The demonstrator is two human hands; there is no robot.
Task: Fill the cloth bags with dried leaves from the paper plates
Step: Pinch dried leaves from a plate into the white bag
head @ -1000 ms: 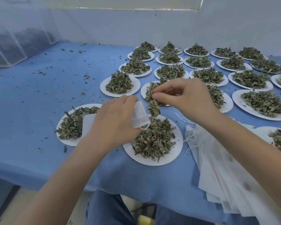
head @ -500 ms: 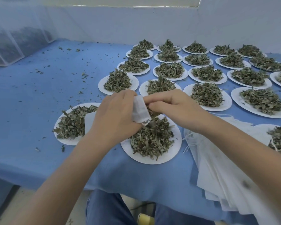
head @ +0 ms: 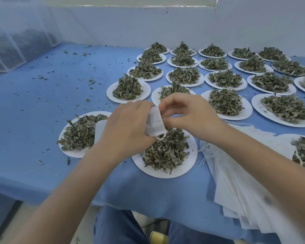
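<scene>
- My left hand [head: 128, 127] gripped small white cloth bag [head: 155, 121] over near white paper plate [head: 192, 152] w/ dried green leaves [head: 165, 152], prob. catching spills.
- Right hand [head: 187, 115] fingers pinched at bag mouth.

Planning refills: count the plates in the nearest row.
3: left plate, middle plate under the left hand and right hand, right plate at the frame edge; more may lie beyond.

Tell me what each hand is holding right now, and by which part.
Left hand grips the white cloth bag around its body. Right hand pinches at the bag's open top edge.
</scene>
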